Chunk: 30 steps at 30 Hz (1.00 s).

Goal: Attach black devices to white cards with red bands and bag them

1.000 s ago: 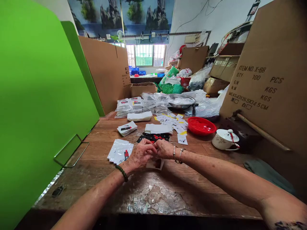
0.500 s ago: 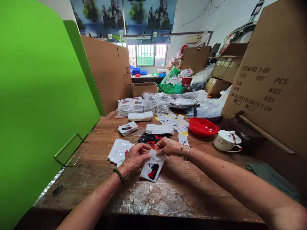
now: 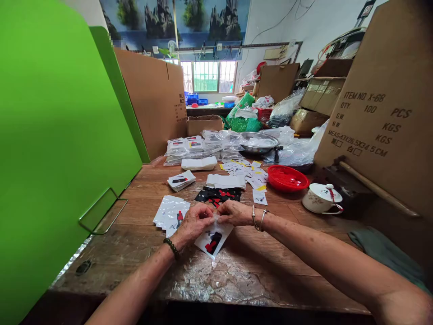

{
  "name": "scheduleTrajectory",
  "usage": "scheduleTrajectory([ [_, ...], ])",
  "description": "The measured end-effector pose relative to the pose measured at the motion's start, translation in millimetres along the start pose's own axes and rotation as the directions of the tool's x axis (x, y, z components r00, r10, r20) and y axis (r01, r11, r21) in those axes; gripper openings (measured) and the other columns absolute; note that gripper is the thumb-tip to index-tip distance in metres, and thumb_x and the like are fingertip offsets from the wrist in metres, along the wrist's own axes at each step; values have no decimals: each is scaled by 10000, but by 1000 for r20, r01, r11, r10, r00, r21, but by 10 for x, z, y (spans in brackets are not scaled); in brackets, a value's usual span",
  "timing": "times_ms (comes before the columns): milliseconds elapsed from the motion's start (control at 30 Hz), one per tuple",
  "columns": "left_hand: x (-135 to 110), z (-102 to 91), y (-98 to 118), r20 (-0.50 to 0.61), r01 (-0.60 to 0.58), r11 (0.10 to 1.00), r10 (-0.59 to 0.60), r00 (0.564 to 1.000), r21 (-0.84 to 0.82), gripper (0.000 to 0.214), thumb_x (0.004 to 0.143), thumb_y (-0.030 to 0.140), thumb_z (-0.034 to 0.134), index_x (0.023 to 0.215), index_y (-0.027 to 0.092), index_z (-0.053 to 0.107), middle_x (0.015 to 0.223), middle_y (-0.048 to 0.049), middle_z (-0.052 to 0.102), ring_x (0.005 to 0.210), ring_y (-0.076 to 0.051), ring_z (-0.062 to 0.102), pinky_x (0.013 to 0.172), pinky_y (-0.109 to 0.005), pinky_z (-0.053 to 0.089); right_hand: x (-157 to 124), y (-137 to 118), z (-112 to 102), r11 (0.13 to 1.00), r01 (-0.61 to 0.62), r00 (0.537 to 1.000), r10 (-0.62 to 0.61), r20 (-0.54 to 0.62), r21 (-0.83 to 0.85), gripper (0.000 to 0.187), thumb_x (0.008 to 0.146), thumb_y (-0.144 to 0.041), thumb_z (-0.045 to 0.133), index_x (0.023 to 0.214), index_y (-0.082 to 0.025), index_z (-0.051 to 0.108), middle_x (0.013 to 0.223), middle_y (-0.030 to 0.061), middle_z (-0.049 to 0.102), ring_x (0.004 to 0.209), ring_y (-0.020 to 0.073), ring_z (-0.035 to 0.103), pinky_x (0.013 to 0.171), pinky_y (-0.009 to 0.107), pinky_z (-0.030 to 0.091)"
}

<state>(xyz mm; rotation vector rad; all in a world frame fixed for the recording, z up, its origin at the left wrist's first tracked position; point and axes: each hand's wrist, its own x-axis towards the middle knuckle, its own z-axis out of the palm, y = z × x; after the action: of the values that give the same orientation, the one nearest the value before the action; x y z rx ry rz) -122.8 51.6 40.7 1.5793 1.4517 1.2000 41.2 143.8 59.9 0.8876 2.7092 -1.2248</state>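
Both hands meet over the wooden table (image 3: 257, 266). My left hand (image 3: 192, 223) and my right hand (image 3: 234, 212) pinch the top edge of a small clear packet (image 3: 213, 239) that holds a card with a black and red piece. The packet hangs down toward me, its lower end near the tabletop. A stack of similar clear packets (image 3: 170, 213) lies just left of my left hand. Loose black and red pieces (image 3: 218, 195) lie just beyond my fingers.
A green panel (image 3: 57, 135) walls the left side. Cardboard boxes (image 3: 382, 108) stand on the right. Behind the hands lie white card stacks (image 3: 226, 181), printed cards (image 3: 181, 179), a red dish (image 3: 287, 178), a lidded teacup (image 3: 321, 197), bagged bundles (image 3: 189, 149) and a metal bowl (image 3: 259, 142).
A second ago the hands covered most of the packet. They drew apart and the packet came into view below them; now they have closed in again on its top edge.
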Motion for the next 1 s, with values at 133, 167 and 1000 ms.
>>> scheduleTrajectory([
  [133,-17,-9,-18,-8,34,999,-34,999,-3,39,666,172,637,629,173,624,917,-46,666,882,-184,604,810,-311,443,-11,29,-40,993,-47,999,44,27,109,105,713,-133,529,625,-144,585,521,-66,416,494,61,340,473,209,240],
  [167,-23,-9,-21,5,66,998,-66,998,-8,26,679,193,636,663,174,631,890,-41,666,834,-176,604,766,-303,450,-13,33,-41,988,-62,998,61,11,141,105,710,-151,544,611,-145,578,510,-67,407,483,59,329,464,212,230],
  [1000,-158,99,-61,76,328,901,-320,944,-284,245,608,302,749,760,125,673,639,10,602,533,-99,499,484,-207,347,-166,-213,46,966,-22,971,82,-223,259,115,726,-237,642,751,-129,674,644,-11,606,577,104,494,525,213,353],
])
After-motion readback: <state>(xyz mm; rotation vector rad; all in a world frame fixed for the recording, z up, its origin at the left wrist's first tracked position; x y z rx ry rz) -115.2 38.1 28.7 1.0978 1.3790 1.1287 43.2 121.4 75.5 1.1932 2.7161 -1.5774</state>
